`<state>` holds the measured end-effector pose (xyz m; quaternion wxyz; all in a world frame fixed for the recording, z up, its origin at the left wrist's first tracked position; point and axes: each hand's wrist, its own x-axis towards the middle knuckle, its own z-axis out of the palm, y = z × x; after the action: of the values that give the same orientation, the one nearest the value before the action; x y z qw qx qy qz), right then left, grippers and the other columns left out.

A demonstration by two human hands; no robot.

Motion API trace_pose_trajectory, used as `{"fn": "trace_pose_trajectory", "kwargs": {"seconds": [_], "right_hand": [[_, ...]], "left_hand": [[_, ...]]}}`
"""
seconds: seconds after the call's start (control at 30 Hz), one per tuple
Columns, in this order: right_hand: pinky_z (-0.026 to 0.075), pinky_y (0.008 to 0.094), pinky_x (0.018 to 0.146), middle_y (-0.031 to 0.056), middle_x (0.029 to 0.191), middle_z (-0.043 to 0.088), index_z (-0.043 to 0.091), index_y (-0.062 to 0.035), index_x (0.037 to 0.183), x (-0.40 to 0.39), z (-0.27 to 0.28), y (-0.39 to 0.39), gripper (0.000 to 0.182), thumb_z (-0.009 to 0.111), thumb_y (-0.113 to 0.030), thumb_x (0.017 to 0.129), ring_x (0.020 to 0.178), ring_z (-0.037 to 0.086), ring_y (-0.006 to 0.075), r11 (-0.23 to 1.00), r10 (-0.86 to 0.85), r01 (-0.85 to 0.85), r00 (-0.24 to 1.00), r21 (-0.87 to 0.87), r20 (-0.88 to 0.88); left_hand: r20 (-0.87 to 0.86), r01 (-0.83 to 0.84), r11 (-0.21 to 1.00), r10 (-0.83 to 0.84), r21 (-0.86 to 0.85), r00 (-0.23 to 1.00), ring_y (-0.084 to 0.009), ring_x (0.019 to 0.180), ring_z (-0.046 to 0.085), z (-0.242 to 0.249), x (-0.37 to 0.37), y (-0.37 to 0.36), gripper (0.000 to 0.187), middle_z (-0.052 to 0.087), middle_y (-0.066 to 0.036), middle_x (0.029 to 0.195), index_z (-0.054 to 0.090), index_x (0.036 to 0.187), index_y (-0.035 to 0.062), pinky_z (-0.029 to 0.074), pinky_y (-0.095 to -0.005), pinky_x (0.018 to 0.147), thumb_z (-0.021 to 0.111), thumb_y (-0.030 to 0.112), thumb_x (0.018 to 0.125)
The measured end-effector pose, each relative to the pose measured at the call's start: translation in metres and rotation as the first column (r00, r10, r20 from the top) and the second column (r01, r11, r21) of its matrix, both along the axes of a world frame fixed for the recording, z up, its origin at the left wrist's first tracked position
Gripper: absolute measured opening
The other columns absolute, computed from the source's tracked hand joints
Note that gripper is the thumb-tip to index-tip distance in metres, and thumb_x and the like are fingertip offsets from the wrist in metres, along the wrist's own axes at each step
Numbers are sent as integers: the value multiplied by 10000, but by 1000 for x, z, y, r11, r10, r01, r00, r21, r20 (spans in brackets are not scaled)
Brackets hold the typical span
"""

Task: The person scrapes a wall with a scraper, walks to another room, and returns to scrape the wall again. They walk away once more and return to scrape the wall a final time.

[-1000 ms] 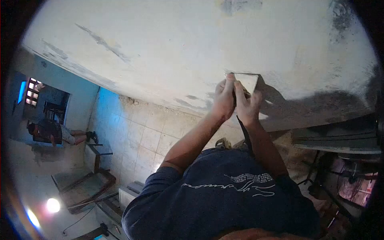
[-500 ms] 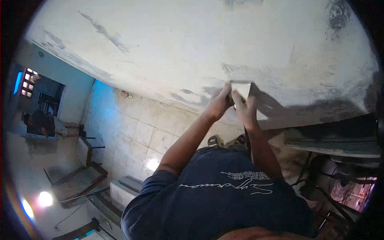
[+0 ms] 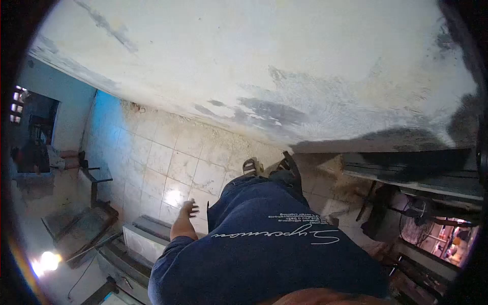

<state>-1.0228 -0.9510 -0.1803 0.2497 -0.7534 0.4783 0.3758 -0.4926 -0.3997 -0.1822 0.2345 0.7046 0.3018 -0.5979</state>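
Observation:
My left hand (image 3: 189, 209) hangs low at my left side, above the tiled floor. Its fingers are apart, and nothing shows in it. No part of my right hand or forearm is in view. In front of me rises a whitish plastered wall (image 3: 213, 51). Grey smeared patches (image 3: 274, 112) mark its lower part. The pale flat piece held against the wall earlier is out of sight.
Stained floor tiles (image 3: 178, 165) lie along the wall. Dark shelving (image 3: 406, 173) and a fan (image 3: 417, 223) stand at the right. At the left are a chair (image 3: 81, 229), a grey cabinet (image 3: 142, 241) and a person (image 3: 33, 155) by an opening.
Both hands have left the wall, and the pale flat piece has gone from view. My left hand has dropped to my side; my right hand has left the picture. The view has shifted.

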Motion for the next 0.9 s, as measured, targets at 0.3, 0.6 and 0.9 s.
{"fn": "trace_pose_trajectory", "kwargs": {"seconds": [0.3,0.6,0.9], "right_hand": [[418,322,504,61,657,553,562,-35,751,164,92,-26,223,525,-215,877,544,527,180,699,-714,627,632,342,301],[461,334,475,63,688,574,550,-49,943,192,83,-95,181,591,-213,880,530,558,189,866,-400,499,674,17,621],[483,346,430,106,617,591,621,-13,771,90,30,-45,283,605,-279,866,507,577,213,675,-727,721,616,156,302]], "left_hand": [[764,592,779,-248,-208,595,-341,884,622,-74,87,-203,323,651,-200,893,650,909,7,476,-398,778,537,296,821],[866,896,212,-247,-391,436,-260,988,614,51,23,-417,373,643,-141,1062,608,1104,55,480,-378,844,556,357,890],[839,940,129,-425,-317,341,-312,1040,592,100,-12,-434,466,627,-173,1094,599,1128,66,455,-394,890,556,424,832]]}}
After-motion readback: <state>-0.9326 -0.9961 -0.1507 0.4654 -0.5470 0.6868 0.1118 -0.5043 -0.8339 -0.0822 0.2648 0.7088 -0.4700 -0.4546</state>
